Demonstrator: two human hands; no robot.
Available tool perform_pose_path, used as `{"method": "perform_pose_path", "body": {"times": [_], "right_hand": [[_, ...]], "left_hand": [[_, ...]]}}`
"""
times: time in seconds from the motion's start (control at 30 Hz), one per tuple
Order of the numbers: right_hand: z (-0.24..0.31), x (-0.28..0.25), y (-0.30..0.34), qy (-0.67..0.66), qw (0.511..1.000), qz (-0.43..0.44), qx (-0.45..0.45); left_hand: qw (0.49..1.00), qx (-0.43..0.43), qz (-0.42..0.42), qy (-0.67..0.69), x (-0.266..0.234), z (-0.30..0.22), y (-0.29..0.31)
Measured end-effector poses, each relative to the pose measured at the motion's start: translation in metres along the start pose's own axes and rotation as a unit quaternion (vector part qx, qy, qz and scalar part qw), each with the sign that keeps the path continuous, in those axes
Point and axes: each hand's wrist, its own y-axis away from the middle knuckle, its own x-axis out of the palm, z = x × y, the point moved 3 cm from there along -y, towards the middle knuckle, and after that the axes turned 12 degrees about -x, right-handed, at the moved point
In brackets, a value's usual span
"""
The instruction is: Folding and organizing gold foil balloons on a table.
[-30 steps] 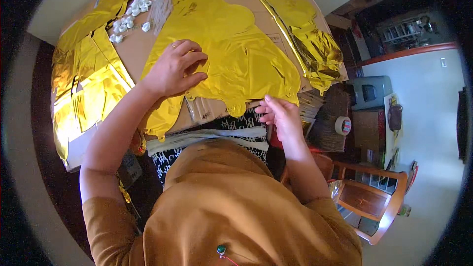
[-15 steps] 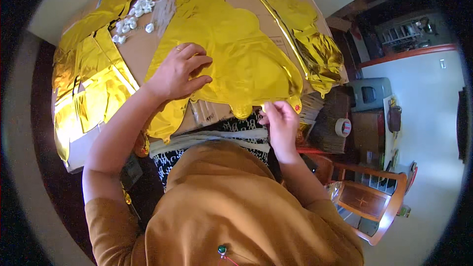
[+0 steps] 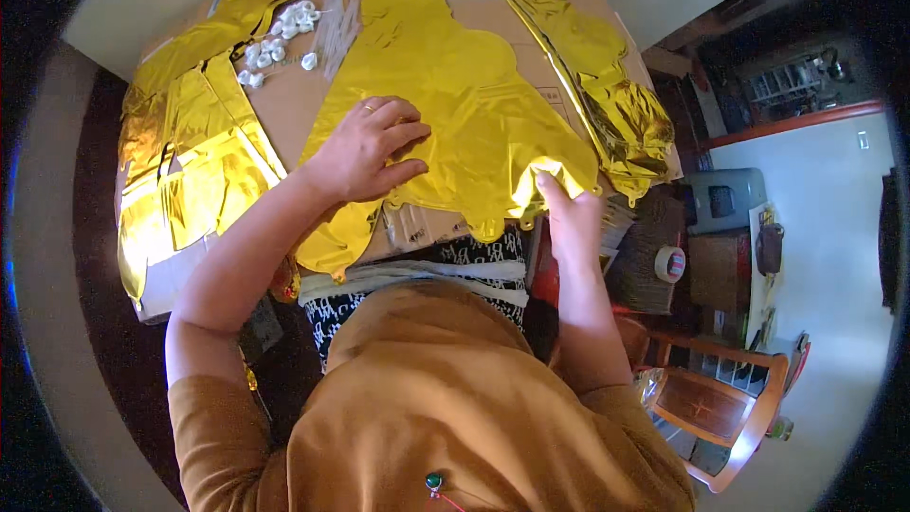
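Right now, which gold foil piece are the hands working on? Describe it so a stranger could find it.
On the brown cardboard sheet, it is the flat yellow-gold foil balloon in the middle. Unlike the crumpled gold foil at either side, the left hand presses it flat and the right hand pinches its near edge.

The right hand [image 3: 569,213] has moved — a second ago it was low down near the person's lap, away from the gold foil balloon [image 3: 455,104]. Now it has gone up and out to the balloon's near right corner, and its fingers pinch that edge. The balloon has spread out flatter and wider on the cardboard [image 3: 284,100] — its right side reaches farther than before. The left hand [image 3: 365,147] has slid a little toward the balloon's middle.
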Motion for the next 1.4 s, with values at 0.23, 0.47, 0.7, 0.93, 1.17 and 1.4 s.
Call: {"method": "perform_pose_path", "body": {"times": [0.23, 0.47, 0.7, 0.93, 1.17, 1.4], "right_hand": [[0.019, 0.003, -0.012, 0.033, 0.998, 0.019, -0.047], [0.01, 0.002, -0.016, -0.021, 0.999, 0.008, -0.037], [0.018, 0.005, -0.009, -0.043, 0.998, 0.0, -0.055], [0.01, 0.002, -0.005, -0.003, 0.998, -0.015, -0.067], [0.009, 0.003, -0.003, -0.04, 0.998, -0.036, -0.039], [0.018, 0.004, -0.005, 0.013, 0.996, -0.055, -0.074]], "left_hand": [[1.0, -0.003, 0.003, 0.0, -0.001, -0.002, 0.002], [1.0, -0.016, -0.004, -0.006, -0.001, -0.002, 0.001], [0.999, -0.033, -0.008, -0.036, 0.002, -0.001, 0.0], [0.999, -0.027, 0.003, -0.035, 0.0, -0.004, -0.003], [0.999, -0.025, -0.034, -0.02, -0.007, -0.016, -0.008], [1.0, 0.009, 0.012, -0.014, 0.008, -0.007, -0.007]]}}
